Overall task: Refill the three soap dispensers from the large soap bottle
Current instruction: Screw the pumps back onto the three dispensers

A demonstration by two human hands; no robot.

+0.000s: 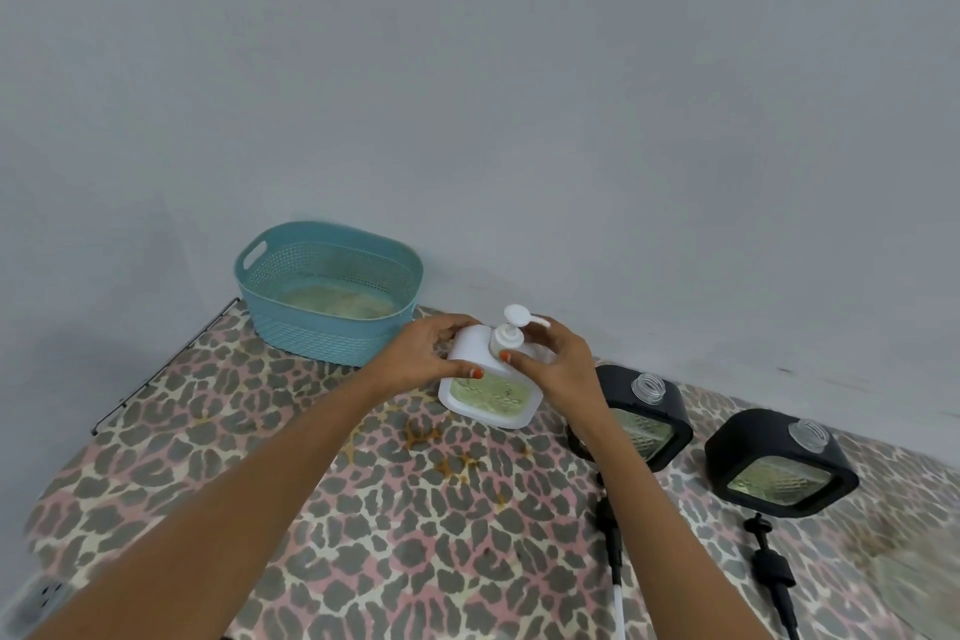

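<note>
A white soap dispenser with greenish soap showing in its window stands on the table near the back. My left hand grips its left shoulder. My right hand curls round the white pump collar, under the pump head. To the right stand two black dispensers with open clear necks and no pumps. Their black pumps lie on the table in front of them. The large soap bottle is not in view.
A teal plastic basket sits at the back left against the grey wall. The table has a leopard-print cover. Its left edge drops off, with a power strip below.
</note>
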